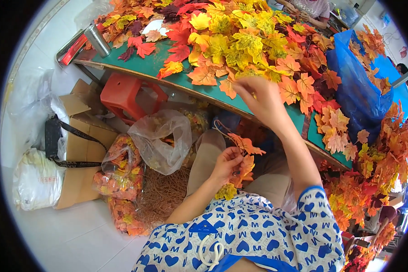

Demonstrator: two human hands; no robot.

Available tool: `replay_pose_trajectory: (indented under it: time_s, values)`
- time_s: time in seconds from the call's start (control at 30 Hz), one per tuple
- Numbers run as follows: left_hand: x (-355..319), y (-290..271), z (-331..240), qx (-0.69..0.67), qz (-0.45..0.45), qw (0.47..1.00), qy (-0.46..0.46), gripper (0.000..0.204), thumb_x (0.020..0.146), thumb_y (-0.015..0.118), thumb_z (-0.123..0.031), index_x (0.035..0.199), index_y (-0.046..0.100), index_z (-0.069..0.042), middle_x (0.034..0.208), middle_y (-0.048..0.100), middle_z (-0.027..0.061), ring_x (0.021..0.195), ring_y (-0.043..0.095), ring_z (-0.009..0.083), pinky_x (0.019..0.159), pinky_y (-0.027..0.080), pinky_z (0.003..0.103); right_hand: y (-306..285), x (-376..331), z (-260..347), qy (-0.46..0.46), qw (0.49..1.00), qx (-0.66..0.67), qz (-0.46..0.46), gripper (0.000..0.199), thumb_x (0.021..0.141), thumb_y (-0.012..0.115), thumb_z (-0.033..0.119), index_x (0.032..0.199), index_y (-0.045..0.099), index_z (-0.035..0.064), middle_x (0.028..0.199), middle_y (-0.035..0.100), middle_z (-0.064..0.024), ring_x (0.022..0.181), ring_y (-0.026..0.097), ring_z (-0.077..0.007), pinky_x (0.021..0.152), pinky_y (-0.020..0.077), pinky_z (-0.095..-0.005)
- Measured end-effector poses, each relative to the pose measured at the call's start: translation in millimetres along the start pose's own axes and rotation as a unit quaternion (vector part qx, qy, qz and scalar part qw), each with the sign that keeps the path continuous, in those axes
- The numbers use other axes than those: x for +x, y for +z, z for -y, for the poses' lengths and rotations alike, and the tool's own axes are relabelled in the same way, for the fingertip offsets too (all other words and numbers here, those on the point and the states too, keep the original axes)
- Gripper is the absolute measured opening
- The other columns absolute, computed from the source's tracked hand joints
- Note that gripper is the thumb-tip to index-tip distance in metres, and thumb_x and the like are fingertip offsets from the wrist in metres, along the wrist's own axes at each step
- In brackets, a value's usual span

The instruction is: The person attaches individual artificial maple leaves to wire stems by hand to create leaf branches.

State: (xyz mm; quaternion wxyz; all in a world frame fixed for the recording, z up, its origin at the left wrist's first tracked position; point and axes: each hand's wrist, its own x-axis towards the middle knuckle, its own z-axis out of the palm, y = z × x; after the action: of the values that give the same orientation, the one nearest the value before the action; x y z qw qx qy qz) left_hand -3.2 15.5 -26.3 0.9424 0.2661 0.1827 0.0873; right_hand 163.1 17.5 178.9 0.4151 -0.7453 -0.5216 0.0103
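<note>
My left hand (227,166), above my lap, is closed round a wire-stemmed sprig of orange artificial maple leaves (247,144). More orange leaves and a yellow leaf (226,191) hang below that hand. My right hand (265,99) is over the front edge of the green table (143,68), with its fingers bent together. At its fingertips is an orange artificial maple leaf (227,87); the hand partly hides the contact. Just beyond lies a heap of yellow artificial leaves (240,41), with red and orange ones around it.
A metal tumbler (98,41) stands at the table's left end. Below are a red stool (124,97), a cardboard box (84,158), bags of leaves (120,181) and a pile of brown stems (163,195). A blue bag (356,95) sits right. Another person (310,10) is across the table.
</note>
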Motion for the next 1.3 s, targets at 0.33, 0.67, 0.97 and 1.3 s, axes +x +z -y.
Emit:
replay_pose_trajectory:
  time_s: [0.33,0.67,0.97,1.3]
  values:
    - [1.8,3.4,-3.8,0.044,0.014,0.999,0.012,0.014,0.087,0.057,-0.003,0.100,0.053,-0.004,0.081,0.059,0.0046,0.067,0.058,0.0125,0.062,0.048,0.024,116.9,203.0,-89.1,-0.059,0.942,-0.322,-0.077,0.026,0.082,0.063,0.027,0.088,0.060,0.0023,0.093,0.062,-0.0170,0.089,0.060,-0.0334,0.076,0.0497,-0.0418]
    - [1.7,8.1,-13.6,0.021,0.022,1.000,0.003,0.011,0.088,0.056,-0.003,0.098,0.052,-0.005,0.080,0.059,0.0044,0.069,0.059,0.0127,0.062,0.048,0.023,49.4,183.5,-92.6,-0.026,0.928,0.006,-0.371,0.021,0.088,0.059,0.019,0.086,0.059,-0.0014,0.072,0.062,-0.0182,0.064,0.058,-0.0296,0.059,0.0428,-0.0379]
    - [-10.4,3.8,1.0,0.019,0.008,1.000,-0.015,0.016,0.088,0.057,-0.004,0.102,0.051,-0.005,0.081,0.060,0.0054,0.067,0.061,0.0134,0.056,0.049,0.022,-87.9,17.5,-133.5,0.219,0.913,0.166,-0.301,0.023,0.086,0.061,0.018,0.077,0.060,-0.0032,0.061,0.051,0.0003,0.055,0.043,-0.0058,0.049,0.0374,-0.0261]
    - [-1.7,29.5,14.2,0.049,0.047,0.997,-0.042,0.015,0.088,0.057,-0.003,0.102,0.052,-0.005,0.079,0.058,0.0045,0.068,0.059,0.0125,0.057,0.048,0.021,-109.3,-50.8,-145.2,0.019,0.891,-0.346,-0.295,0.029,0.084,0.061,0.015,0.109,0.059,0.0016,0.096,0.060,-0.0178,0.091,0.058,-0.0310,0.078,0.0471,-0.0377]
